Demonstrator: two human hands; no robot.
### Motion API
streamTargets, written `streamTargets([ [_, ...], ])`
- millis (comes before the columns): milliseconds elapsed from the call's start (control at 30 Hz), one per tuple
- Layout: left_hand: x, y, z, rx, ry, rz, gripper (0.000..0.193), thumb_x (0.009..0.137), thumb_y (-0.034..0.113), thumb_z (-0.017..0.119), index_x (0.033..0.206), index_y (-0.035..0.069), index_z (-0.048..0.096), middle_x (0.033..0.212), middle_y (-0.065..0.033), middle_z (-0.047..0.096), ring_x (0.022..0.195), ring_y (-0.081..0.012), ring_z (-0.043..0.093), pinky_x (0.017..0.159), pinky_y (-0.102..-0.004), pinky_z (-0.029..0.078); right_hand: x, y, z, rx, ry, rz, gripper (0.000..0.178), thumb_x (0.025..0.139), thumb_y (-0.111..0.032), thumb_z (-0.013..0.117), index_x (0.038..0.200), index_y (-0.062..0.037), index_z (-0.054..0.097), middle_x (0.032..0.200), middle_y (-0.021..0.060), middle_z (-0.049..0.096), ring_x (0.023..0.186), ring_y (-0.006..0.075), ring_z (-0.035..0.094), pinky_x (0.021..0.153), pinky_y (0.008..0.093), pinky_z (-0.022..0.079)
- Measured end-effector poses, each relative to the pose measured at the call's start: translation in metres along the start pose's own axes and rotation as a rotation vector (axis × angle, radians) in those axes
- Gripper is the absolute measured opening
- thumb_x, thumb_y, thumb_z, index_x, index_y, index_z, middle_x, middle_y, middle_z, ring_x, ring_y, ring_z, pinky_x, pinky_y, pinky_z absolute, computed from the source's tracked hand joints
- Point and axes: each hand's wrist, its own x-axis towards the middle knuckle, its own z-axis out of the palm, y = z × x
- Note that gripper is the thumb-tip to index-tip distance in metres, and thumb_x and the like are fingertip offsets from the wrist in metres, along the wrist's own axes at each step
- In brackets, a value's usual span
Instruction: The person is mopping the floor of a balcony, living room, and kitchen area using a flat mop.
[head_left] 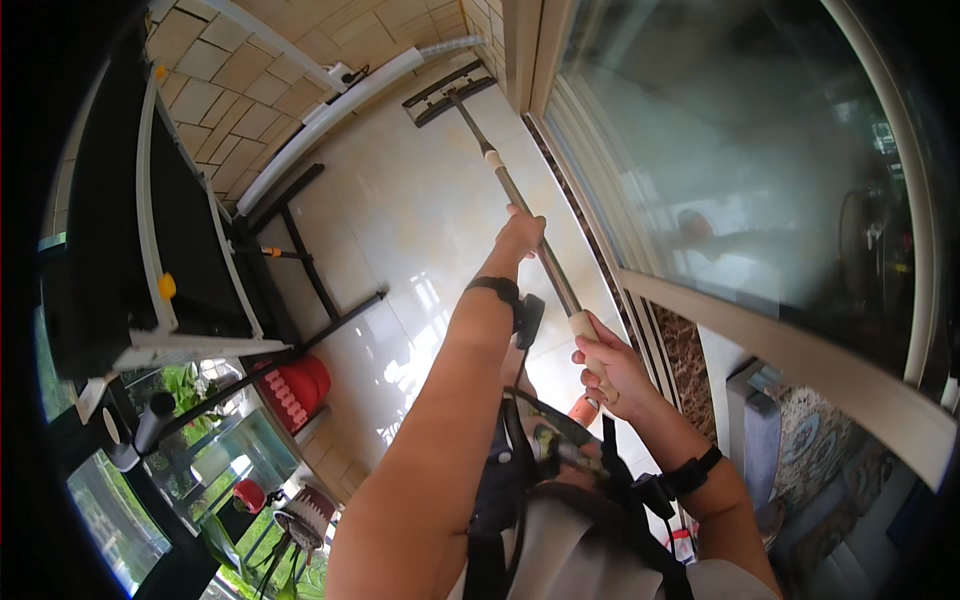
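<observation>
A long-handled flat mop (558, 272) stretches away from me across the pale tiled floor (400, 215). Its wide, dark-edged head (447, 93) lies flat on the tiles at the far end, close to the wall corner and the door frame. My left hand (522, 232) is wrapped around the middle of the metal pole. Nearer to me, my right hand (615, 370) grips the beige handle at the pole's upper end. Dark straps with small devices sit on both my forearms.
A sliding glass door (740, 180) with a beige frame runs along the right. On the left stands a large black-and-white folded frame (190, 220), its black bars reaching over the floor. A white pipe (330, 115) follows the tiled wall; a red plastic item (300, 388) sits lower left.
</observation>
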Motion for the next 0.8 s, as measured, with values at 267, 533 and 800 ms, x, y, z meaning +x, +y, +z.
streamTargets([
  [267,-0.157,-0.092,0.206,0.303,-0.296,-0.184,0.090,0.082,0.039,0.044,0.129,-0.011,-0.014,0.074,-0.0188,0.062,0.053,-0.0248,0.062,0.050,-0.0334,0.052,-0.157,0.165,-0.193,-0.581,0.209,-0.157,0.056,0.087,-0.023,0.054,0.136,-0.0207,0.029,0.071,0.0022,0.050,0.042,0.0060,0.038,0.034,0.0198,0.031],
  [533,-0.363,-0.154,0.433,0.534,-1.017,-0.326,0.090,0.071,0.076,0.033,0.132,0.010,0.035,0.119,-0.0276,0.047,0.089,-0.0313,0.061,0.070,-0.0371,0.053,-0.389,0.306,-0.361,-0.458,0.436,0.138,0.055,0.083,-0.015,0.056,0.134,-0.0176,0.034,0.059,-0.0029,0.047,0.042,0.0026,0.036,0.037,0.0170,0.031],
  [800,-0.424,-0.192,0.445,0.312,-1.307,0.042,0.065,0.081,0.060,0.041,0.133,0.021,0.036,0.122,-0.0143,0.047,0.098,-0.0212,0.055,0.083,-0.0335,0.045,-0.457,0.371,-0.407,-0.195,0.398,0.158,0.062,0.077,-0.005,0.059,0.133,-0.0098,0.034,0.056,-0.0010,0.045,0.039,0.0040,0.036,0.034,0.0188,0.025],
])
